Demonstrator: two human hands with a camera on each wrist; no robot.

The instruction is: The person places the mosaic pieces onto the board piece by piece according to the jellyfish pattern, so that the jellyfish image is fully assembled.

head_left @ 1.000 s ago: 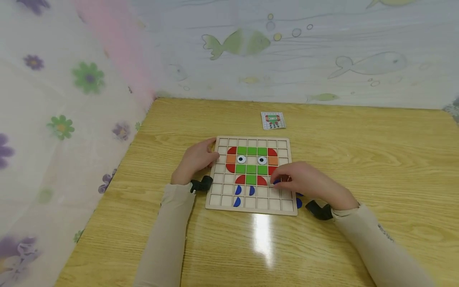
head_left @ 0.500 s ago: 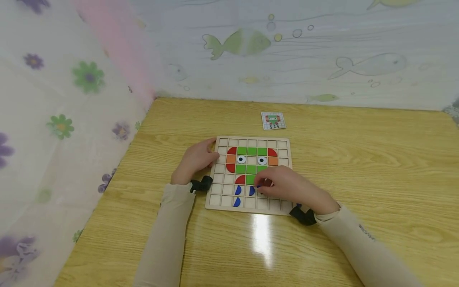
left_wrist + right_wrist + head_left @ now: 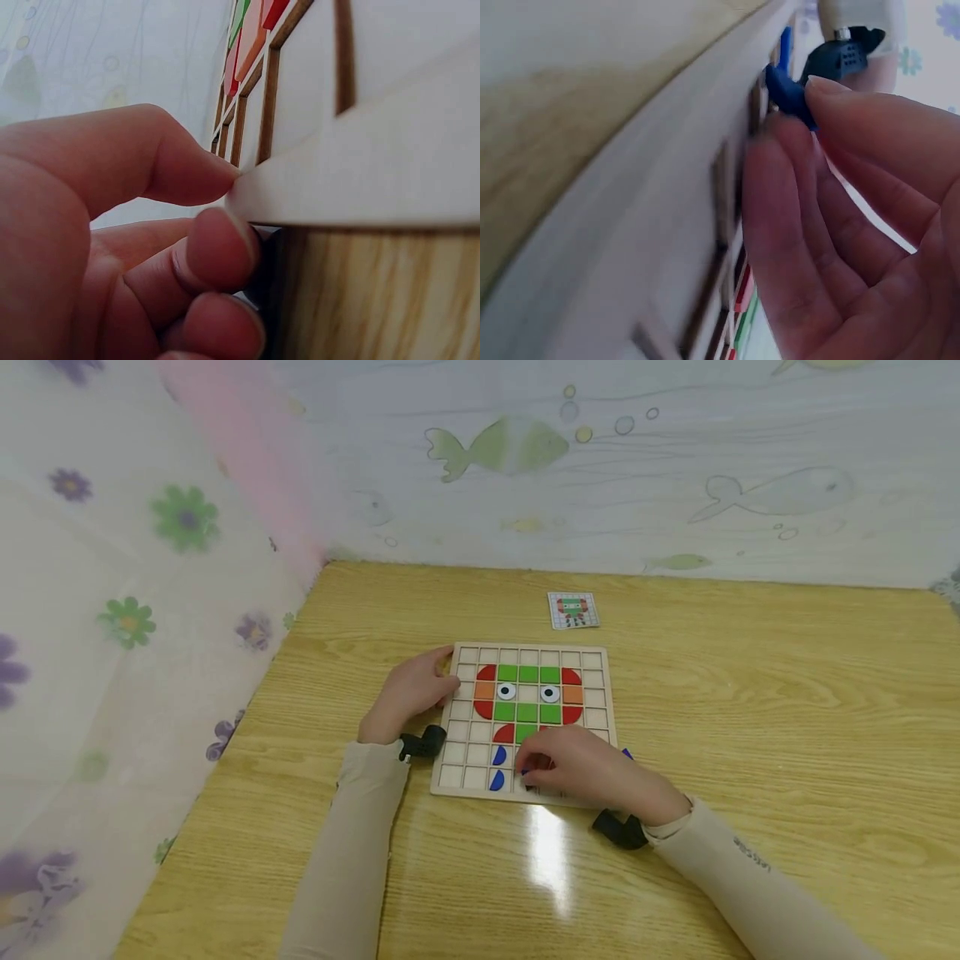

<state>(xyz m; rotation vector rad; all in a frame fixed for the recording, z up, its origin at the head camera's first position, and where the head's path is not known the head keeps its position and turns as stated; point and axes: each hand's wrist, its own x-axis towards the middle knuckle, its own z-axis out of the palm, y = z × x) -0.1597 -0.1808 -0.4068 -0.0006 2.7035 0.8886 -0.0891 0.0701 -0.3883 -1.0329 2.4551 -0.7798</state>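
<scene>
A square wooden grid board (image 3: 467, 732) lies on the table, its cells partly filled with red, green and orange pieces and two eye discs. My left hand (image 3: 411, 695) holds the board's left edge; in the left wrist view the thumb (image 3: 187, 169) rests on the rim with fingers curled beside it. Over the bottom row, my right hand (image 3: 581, 764) pinches a blue half-round piece (image 3: 789, 96) between thumb and fingertips. Two blue half-round pieces sit in one column, the lower piece (image 3: 497, 781) in the bottom row. My right hand hides the cells beneath it.
A small picture card (image 3: 573, 610) with a similar coloured figure lies behind the board. Just right of the board, a blue piece (image 3: 627, 754) shows past my right hand. A patterned wall (image 3: 637, 527) borders the table's back.
My right hand has moved left and toward the board's front edge with a blue piece, from the right side to the bottom row. My left hand has stayed at the left edge.
</scene>
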